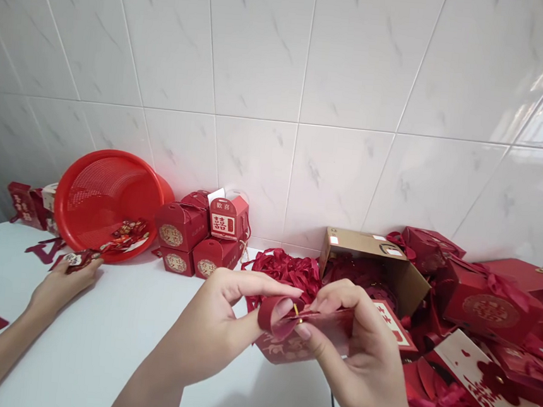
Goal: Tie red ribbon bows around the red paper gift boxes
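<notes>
A small red gift box [282, 351] with a printed front is held up between my hands over the white table. My left hand [227, 326] pinches a looped dark red strap [269, 314] at the box's top left. My right hand [358, 344] grips the top edge, thumb in front and fingers behind. Between the two thumbs a thin gold fastener [297, 312] sticks out where strap and box meet. My fingers hide much of the top, and I cannot tell whether the fastener is fully through.
At left, another person's hand [67, 281] holds red packets before a tipped red basket [113, 161]. Finished-looking red boxes [179, 227] stand by the wall. Red ribbons [287, 265] lie beside an open cardboard box [360, 242]. Several red boxes [491, 305] crowd the right.
</notes>
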{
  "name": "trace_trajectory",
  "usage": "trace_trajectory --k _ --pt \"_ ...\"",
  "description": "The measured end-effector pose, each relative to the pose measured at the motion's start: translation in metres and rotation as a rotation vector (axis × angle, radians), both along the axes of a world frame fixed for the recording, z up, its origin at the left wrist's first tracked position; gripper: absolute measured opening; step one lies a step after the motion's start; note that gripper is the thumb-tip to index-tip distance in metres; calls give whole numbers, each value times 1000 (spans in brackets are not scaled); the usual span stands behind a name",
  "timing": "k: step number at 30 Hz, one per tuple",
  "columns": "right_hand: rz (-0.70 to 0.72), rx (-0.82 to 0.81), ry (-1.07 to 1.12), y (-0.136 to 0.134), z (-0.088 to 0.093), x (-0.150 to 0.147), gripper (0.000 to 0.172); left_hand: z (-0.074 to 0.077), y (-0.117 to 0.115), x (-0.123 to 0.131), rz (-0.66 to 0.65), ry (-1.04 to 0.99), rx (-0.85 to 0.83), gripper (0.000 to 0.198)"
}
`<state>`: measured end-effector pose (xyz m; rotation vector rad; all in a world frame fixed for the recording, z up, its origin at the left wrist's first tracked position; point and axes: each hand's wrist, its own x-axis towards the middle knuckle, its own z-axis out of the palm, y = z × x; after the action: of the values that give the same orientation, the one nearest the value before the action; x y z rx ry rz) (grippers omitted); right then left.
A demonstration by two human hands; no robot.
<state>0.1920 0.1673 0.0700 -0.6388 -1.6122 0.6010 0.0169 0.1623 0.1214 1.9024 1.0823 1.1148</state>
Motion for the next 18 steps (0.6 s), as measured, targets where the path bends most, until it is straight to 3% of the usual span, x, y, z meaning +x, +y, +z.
trace_trajectory --k 4,11,18 --pt "11 -3 19 0 1 0 17 1 0 -1 -22 3 38 17" --pt "8 5 71 2 -2 3 18 0 -3 -2 -237 51 223 35" --pt "124 72 182 -4 0 4 24 -3 -4 0 -218 -89 137 36"
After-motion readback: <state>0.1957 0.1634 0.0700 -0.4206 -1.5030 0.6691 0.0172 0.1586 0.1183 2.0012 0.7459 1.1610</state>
